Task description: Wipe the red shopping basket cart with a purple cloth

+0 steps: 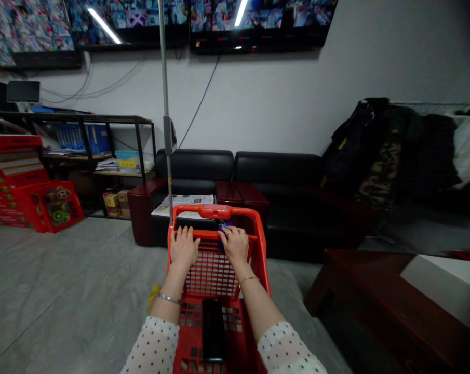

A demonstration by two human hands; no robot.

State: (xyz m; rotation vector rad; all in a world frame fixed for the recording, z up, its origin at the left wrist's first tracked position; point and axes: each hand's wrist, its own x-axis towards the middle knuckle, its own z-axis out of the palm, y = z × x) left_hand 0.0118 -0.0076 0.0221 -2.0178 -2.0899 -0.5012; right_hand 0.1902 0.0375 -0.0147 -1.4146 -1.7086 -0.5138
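Hands first: the left hand [184,246] lies palm down on the red cart [215,275], its fingers spread and draped over the crossbar at the cart's upper edge, resting rather than gripping hard. The right hand [235,244] sits just beside it on the same bar, fingers curled closed around a small bluish-purple thing [224,226], pinned against the bar; what that thing is I cannot tell, as only a sliver shows above the knuckles. Both hands sit side by side at the middle of the bar, which reads as the natural place to steady or steer a wheeled cart from behind.

The cart stands on the grey floor [63,291] directly in front of the person, its red mesh back sloping down from the bar. A flat black object [213,330] lies lengthwise on the perforated shelf below the forearms, low enough not to slide off. A thin metal pole [165,104] rises from the cart's left front corner.

Just beyond the cart a black sofa [277,176] lines the white wall, with papers [184,202] laid on its left seat. Clothes [378,150] are heaped to the right, a dark wooden table [378,296] stands near the cart's right side, and red boxes [24,182] are stacked well apart at the left, beside a shelf [102,150].
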